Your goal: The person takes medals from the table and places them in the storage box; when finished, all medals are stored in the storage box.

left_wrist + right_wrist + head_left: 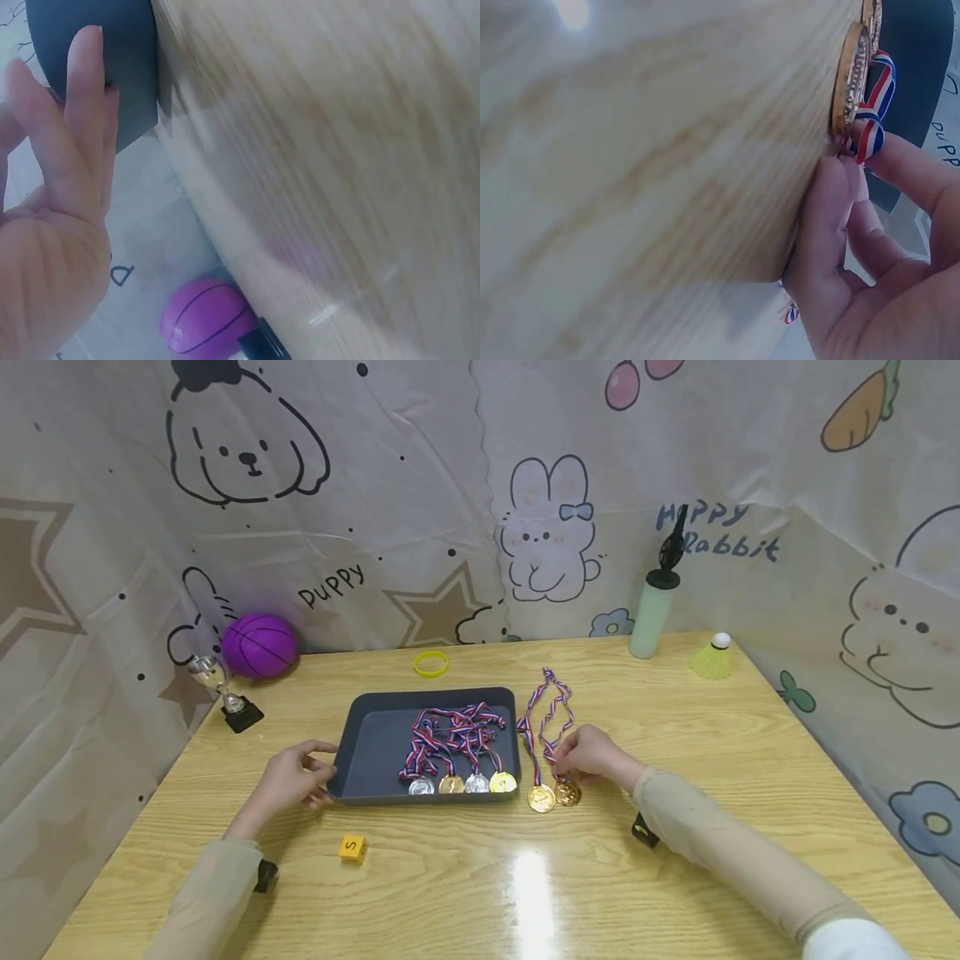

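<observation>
A dark grey tray (pixel 378 747) holds several medals with red, white and blue ribbons (pixel 427 743), their discs lined up along its near side. My left hand (pixel 295 777) rests at the tray's left end; in the left wrist view its fairly straight fingers (pixel 86 71) lie against the tray's outer wall. Right of the tray, two more medals lie on the table, one gold (pixel 541 798) and one bronze-coloured (pixel 567 792). My right hand (pixel 588 752) pinches the bronze-coloured medal's ribbon (pixel 870 139) just above its disc, between thumb and finger.
A yellow letter cube (pixel 353 848) sits in front of the tray. Behind are a yellow ring (pixel 431 664), a purple ball (pixel 260 646) and a trophy cup (pixel 225 693). A green hand pump (pixel 651 614) and a shuttlecock (pixel 711 658) stand at the back right.
</observation>
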Motion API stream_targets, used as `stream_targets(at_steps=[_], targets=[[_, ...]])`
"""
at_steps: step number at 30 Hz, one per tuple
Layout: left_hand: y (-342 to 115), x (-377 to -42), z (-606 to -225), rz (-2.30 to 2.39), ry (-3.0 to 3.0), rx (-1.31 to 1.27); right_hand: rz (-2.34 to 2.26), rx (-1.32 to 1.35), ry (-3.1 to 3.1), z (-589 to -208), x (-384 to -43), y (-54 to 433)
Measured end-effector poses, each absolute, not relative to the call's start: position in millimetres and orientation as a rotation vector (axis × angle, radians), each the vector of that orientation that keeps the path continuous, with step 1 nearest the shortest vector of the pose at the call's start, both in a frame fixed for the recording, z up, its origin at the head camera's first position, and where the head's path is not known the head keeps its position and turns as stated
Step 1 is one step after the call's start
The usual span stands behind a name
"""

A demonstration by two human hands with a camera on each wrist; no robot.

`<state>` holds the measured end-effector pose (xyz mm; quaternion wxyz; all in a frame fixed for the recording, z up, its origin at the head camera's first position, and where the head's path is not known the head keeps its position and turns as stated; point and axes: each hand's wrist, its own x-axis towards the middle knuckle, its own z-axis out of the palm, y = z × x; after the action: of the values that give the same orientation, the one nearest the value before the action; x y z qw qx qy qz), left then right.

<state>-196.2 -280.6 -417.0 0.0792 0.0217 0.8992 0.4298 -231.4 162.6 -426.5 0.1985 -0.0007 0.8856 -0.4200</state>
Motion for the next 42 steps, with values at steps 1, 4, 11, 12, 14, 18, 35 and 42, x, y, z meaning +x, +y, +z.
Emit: stream_targets(at_steps=[1, 4, 11, 12, 14, 18, 35, 42], targets=[[-280.9, -196.3, -417.1, 1.297, 2.68, 0.06, -1.17, -0.002, 2.487, -426.4, -231.5, 162.1], [-281.8, -196.5, -417.6, 1.319, 2.664, 0.055, -1.162, -0.006, 2.508, -427.2, -231.9, 160.9], [-281.9, -196.8, -418.9, 1.355, 2.639, 0.045, -1.172, -0.003, 2.474, -428.8, -233.0, 163.0], [-281.7, -196.8, -418.8, 1.354, 2.638, 0.041, -1.195, -0.011, 2.45, -429.1, -233.6, 164.4], [-280.9, -197.1, -419.0, 1.352, 2.638, 0.033, -1.255, -0.031, 2.381, -429.2, -235.1, 169.5], [-280.7, -196.9, -418.9, 1.345, 2.643, 0.027, -1.424, -0.081, 2.151, -429.3, -239.2, 183.8], [-280.9, -195.4, -422.4, 1.335, 2.662, 0.043, -1.637, -0.049, 1.796, -424.5, -242.0, 218.7], [-280.6, -196.7, -422.4, 1.334, 2.677, 0.062, -1.735, -0.013, 1.775, -413.4, -242.7, 219.9]])
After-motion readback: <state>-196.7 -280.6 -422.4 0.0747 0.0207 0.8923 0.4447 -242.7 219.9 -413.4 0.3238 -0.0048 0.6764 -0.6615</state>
